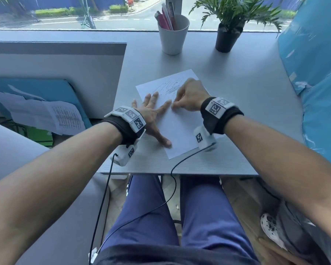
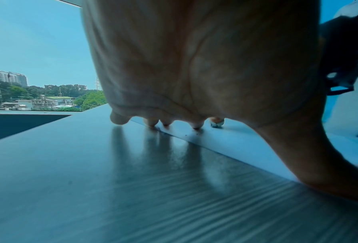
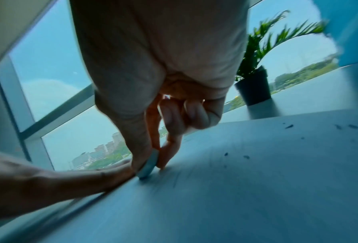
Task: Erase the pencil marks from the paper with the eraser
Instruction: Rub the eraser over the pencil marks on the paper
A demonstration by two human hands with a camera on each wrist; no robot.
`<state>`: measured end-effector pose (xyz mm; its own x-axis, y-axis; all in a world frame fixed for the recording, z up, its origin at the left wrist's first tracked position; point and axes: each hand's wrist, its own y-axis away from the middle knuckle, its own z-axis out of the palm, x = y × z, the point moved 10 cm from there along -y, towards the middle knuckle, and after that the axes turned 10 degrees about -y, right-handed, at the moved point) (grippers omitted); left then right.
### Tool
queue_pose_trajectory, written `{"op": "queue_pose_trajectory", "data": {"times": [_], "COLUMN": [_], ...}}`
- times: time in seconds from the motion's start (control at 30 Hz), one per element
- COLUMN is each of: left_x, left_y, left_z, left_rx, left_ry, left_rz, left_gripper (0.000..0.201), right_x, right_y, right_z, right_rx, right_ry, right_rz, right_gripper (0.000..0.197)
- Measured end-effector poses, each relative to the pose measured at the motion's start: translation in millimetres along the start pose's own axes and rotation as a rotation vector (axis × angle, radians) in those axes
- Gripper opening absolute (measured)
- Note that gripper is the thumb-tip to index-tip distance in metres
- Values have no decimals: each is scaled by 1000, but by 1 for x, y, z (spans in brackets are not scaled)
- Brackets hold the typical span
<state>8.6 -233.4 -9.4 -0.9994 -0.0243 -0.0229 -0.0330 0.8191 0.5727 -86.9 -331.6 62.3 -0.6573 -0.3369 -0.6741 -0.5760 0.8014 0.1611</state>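
A white sheet of paper (image 1: 182, 131) lies tilted on the grey table (image 1: 237, 104), with grey pencil scribbles (image 1: 170, 87) near its far end. My left hand (image 1: 153, 113) lies flat with fingers spread, pressing the paper's left edge. My right hand (image 1: 187, 96) pinches a small pale eraser (image 3: 148, 166) between thumb and fingers, its lower end touching the paper right beside my left index fingertip. In the head view the eraser is hidden by my fingers. The left wrist view shows my fingertips (image 2: 197, 125) on the paper's edge (image 2: 226, 144) and the eraser (image 2: 216, 122) beyond them.
A white cup with pens (image 1: 173, 33) and a potted plant (image 1: 229, 33) stand at the table's far edge by the window. Dark eraser crumbs (image 3: 288, 126) lie on the paper. A blue wrapped object (image 1: 317, 73) borders the table's right side, a grey panel (image 1: 55, 62) its left.
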Motion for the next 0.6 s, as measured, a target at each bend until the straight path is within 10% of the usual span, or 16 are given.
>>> {"op": "queue_pose_trajectory", "data": {"times": [0.23, 0.47, 0.6], "left_x": [4, 23, 20], "left_y": [-1, -2, -4], "left_z": [-6, -13, -9], "left_rx": [53, 73, 65], "left_ry": [-77, 23, 6], "left_rz": [27, 136, 137], "left_gripper": [158, 157, 159], "right_x": [-11, -2, -7], "right_y": [45, -2, 34], "right_z": [41, 4, 37], "right_rx": [-259, 0, -234], "right_ry": [56, 10, 93], "right_rz": [-77, 0, -52], "right_gripper": [11, 16, 16]}}
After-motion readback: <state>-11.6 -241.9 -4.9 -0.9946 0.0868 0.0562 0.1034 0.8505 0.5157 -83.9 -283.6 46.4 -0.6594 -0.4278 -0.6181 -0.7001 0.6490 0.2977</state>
